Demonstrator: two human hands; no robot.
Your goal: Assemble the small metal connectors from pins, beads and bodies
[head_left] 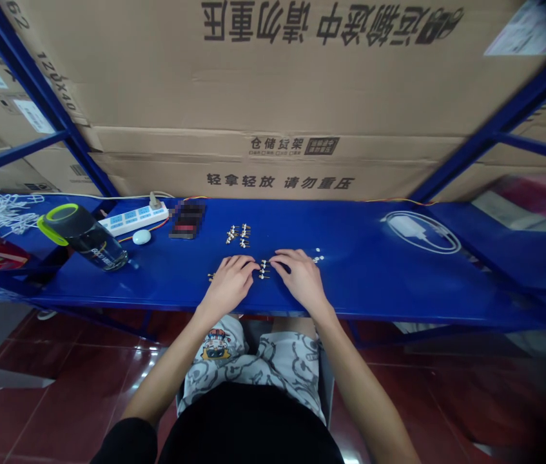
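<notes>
Small white-and-brass pieces (264,271) lie in a short column on the blue table between my hands. My left hand (232,281) comes in from the left with its fingers curled and pinched at the near end of the top piece. From the other side, my right hand (300,276) pinches with thumb and fingers at that piece's opposite end. Its exact kind is too small to make out. Farther back sits a group of similar pieces (244,235). A few loose white bits (318,258) rest just beyond my right hand. Other brass-coloured pieces (211,277) are partly hidden by my left hand.
On the left stand a dark bottle (93,238) with a green lid loop, a power strip (135,219), a white oval object (142,237) and a blurred dark object (187,220). A coiled white cable (420,232) lies right. Large cartons (273,90) and blue posts border the table.
</notes>
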